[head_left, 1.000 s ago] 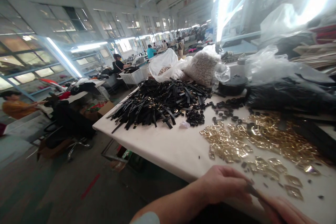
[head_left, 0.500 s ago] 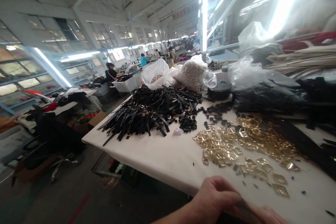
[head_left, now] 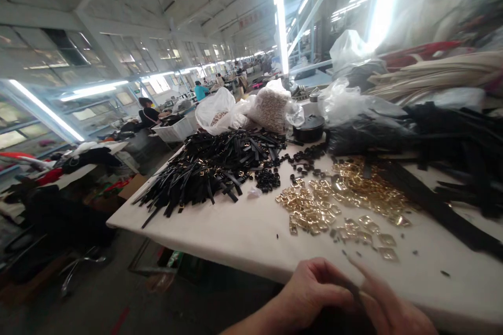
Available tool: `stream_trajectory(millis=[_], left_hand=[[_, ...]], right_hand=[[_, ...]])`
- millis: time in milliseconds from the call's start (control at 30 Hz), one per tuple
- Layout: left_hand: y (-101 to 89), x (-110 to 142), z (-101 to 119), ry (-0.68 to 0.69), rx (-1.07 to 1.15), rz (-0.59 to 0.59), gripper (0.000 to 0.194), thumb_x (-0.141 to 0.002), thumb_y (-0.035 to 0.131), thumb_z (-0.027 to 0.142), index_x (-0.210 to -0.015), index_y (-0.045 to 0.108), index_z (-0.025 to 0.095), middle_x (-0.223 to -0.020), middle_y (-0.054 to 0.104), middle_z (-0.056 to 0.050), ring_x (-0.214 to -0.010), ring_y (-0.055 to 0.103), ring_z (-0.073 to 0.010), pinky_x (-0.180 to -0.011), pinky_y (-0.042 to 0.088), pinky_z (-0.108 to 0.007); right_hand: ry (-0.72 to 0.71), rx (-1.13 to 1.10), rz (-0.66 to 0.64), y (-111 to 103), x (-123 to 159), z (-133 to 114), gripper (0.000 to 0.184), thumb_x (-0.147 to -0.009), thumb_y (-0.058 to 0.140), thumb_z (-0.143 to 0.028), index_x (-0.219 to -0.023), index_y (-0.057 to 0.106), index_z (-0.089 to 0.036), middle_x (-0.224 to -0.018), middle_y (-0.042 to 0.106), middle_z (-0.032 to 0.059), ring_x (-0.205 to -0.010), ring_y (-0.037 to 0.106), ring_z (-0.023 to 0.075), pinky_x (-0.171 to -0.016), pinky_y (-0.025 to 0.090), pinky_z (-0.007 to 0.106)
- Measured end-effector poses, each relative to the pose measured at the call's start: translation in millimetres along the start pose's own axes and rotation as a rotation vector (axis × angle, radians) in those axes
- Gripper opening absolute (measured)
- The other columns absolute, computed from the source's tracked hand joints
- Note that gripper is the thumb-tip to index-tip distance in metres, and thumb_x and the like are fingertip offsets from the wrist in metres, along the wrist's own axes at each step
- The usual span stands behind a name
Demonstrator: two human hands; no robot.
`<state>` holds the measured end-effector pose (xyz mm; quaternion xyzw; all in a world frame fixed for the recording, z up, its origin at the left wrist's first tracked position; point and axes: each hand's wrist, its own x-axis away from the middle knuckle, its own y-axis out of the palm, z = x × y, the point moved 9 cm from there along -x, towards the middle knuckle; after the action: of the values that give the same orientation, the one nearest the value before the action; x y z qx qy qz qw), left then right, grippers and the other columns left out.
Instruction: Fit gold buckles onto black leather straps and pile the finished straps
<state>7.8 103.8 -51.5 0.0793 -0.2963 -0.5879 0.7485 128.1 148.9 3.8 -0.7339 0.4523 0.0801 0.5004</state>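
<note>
Dark, narrow, flat strip (head_left: 356, 294) sits between my two hands at the near edge of the pale-topped table (head_left: 220, 235), low in my view. The fingers of my left hand (head_left: 310, 290) are together, clamped on it with the thumb laid along the near side, which I take to be for steadying it. My right hand (head_left: 395, 306) meets it from the other side; one finger stands apart from the rest, pointing up and away, and the blur hides whether the others pinch or only touch. Holding it so close in front of me probably lets both hands work on one short stretch. Just beyond my fingertips lie a few loose gold square metal frames (head_left: 388, 254), with the larger heap of gold metal frames (head_left: 310, 209) behind them, likely spread there for an easy reach. Farther off and to the left of my fingers are small black loops (head_left: 267, 180), then a wide heap of black straps with gold fittings (head_left: 208, 167), seemingly set aside from my working spot. Past my right fingers, a long black flat band (head_left: 436, 209) runs slantwise, apart from both hands.
</note>
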Motion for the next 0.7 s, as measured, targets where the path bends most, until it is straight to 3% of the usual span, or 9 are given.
stream_trajectory(millis=[100, 300, 467, 700], left_hand=[[8.7, 8, 0, -0.023, -0.108, -0.031, 0.044, -0.048, 0.091, 0.032, -0.082, 0.071, 0.012, -0.073, 0.07, -0.003, -0.063, 0.06, -0.0127, -0.07, 0.049, -0.029], [-0.8, 10, 23, 0.106, -0.352, 0.055, 0.028, -0.064, 0.082, 0.035, -0.074, 0.065, 0.015, -0.062, 0.063, 0.002, -0.058, 0.055, -0.0104, -0.061, 0.045, -0.024], [-7.8, 10, 31, 0.119, -0.454, 0.042, 0.027, -0.072, 0.075, 0.039, -0.077, 0.063, 0.016, -0.063, 0.064, 0.001, -0.058, 0.058, -0.0118, -0.061, 0.046, -0.025], [-9.3, 3, 43, 0.182, -0.525, 0.063, 0.024, -0.075, 0.073, 0.037, -0.075, 0.063, 0.016, -0.064, 0.064, 0.001, -0.06, 0.058, -0.0116, -0.064, 0.046, -0.025]], right_hand=[[0.083, -0.028, -0.056, 2, 0, -6, 0.038, -0.099, 0.039, -0.025, -0.135, 0.053, -0.021, -0.074, 0.076, 0.0004, -0.054, 0.07, 0.0169, -0.051, 0.053, 0.024], [0.13, -0.074, -0.164, 8, -4, -13, 0.03, -0.099, 0.044, -0.037, -0.112, 0.065, -0.02, -0.095, 0.076, 0.0081, -0.081, 0.073, 0.0203, -0.07, 0.053, 0.028], [0.195, -0.091, -0.248, 12, -2, -5, 0.035, -0.099, 0.045, -0.038, -0.074, 0.059, -0.02, -0.065, 0.066, 0.0024, -0.058, 0.061, 0.0161, -0.057, 0.04, 0.026], [0.198, -0.13, -0.216, 6, -8, 0, 0.018, -0.095, 0.052, -0.027, -0.082, 0.062, -0.019, -0.075, 0.069, 0.0025, -0.064, 0.062, 0.0149, -0.061, 0.041, 0.025]])
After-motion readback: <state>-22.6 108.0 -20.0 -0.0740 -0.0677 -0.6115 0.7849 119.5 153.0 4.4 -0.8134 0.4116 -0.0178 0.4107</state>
